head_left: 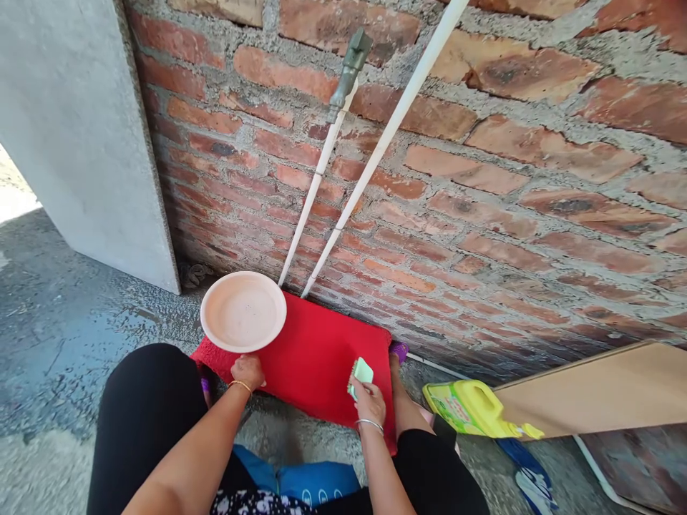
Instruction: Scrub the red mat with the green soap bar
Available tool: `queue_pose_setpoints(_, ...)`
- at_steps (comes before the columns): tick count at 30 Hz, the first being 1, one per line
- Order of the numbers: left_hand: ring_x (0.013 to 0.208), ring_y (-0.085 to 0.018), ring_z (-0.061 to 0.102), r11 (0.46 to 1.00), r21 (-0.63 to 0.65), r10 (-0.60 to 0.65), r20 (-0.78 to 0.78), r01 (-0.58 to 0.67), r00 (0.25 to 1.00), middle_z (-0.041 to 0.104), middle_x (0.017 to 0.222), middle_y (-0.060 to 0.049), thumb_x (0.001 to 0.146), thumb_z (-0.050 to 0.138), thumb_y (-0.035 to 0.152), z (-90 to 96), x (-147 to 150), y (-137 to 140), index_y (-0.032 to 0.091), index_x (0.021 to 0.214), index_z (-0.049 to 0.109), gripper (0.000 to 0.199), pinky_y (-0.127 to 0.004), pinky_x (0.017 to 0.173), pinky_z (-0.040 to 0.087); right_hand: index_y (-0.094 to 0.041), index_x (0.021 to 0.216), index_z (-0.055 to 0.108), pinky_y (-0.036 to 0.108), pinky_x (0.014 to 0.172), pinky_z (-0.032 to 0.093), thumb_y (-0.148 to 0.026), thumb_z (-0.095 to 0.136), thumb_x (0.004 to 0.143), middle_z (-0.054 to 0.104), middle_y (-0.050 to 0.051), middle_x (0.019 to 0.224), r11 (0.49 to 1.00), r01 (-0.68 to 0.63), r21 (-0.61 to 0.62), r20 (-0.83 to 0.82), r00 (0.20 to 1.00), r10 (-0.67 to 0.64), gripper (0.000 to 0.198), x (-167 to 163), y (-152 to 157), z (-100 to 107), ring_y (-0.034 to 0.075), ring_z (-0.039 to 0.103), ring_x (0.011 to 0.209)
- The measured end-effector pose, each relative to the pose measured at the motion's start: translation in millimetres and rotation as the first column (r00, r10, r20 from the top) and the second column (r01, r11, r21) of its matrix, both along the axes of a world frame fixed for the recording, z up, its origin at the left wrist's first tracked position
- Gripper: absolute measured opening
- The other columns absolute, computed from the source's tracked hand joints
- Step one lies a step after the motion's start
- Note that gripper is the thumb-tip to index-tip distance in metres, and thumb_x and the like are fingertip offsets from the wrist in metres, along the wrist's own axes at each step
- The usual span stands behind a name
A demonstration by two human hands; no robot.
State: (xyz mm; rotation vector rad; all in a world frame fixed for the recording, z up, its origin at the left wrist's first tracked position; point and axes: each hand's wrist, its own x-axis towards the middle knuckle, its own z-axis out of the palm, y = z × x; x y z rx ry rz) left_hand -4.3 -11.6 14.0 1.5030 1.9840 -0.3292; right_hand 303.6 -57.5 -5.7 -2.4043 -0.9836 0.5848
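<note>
Pink basin [228,322], specks [247,310] inside. Left grip [248,372] curled by its rim, hold unclear; right grip [370,400] clasps green scrub brush [363,370].

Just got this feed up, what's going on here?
A person's right hand grips a green brush over a red cloth. The left hand is closed at the cloth's near edge, just below a pale basin; whether it holds the cloth or the basin is unclear. A yellow jug is off to the right, near a brick wall.
</note>
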Motion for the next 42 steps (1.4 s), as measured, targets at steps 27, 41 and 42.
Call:
queue_pose_setpoints(27, 0.107, -0.028, 0.063, 0.998, -0.024, -0.062, -0.044, 0.061, 0.997, 0.067, 0.114, -0.016, 0.059, 0.073, 0.025, -6.2, -0.2, 3.6, 0.016, 0.107, 0.066, 0.050, -0.034, 0.082, 0.054, -0.022, 0.117, 0.055, 0.039, 0.082, 0.046, -0.056, 0.052, 0.080, 0.059, 0.014, 0.111, 0.903, -0.053, -0.427, 0.207, 0.966, 0.155, 0.051, 12.2, 14.8, 33.4, 0.027, 0.062, 0.101)
queue_pose_setpoints(41, 0.113, -0.029, 0.060, 0.994, -0.068, -0.088, -0.032, 0.086, 0.996, 0.065, 0.119, -0.017, 0.058, 0.073, 0.026, -3.1, 2.0, 6.5, 0.016, 0.104, 0.067, 0.048, -0.032, 0.085, 0.053, -0.021, 0.057, 0.058, 0.056, 0.084, 0.044, -0.034, 0.077, 0.050, 0.069, 0.018, 0.088, 0.931, 0.219, -0.292, -0.078, 0.965, -0.251, 0.024, 89.5, -32.5, 14.9, 0.042, 0.062, 0.096)
queue_pose_setpoints(42, 0.112, -0.029, 0.060, 0.995, -0.060, -0.085, -0.032, 0.083, 0.996, 0.065, 0.119, -0.017, 0.058, 0.073, 0.026, -2.8, 2.1, 5.9, 0.016, 0.105, 0.067, 0.049, -0.032, 0.085, 0.053, -0.021, 0.059, 0.059, 0.056, 0.082, 0.044, -0.033, 0.076, 0.051, 0.069, 0.017, 0.087, 0.935, 0.217, -0.282, -0.088, 0.964, -0.250, 0.022, 91.3, -34.1, 12.0, 0.041, 0.062, 0.096)
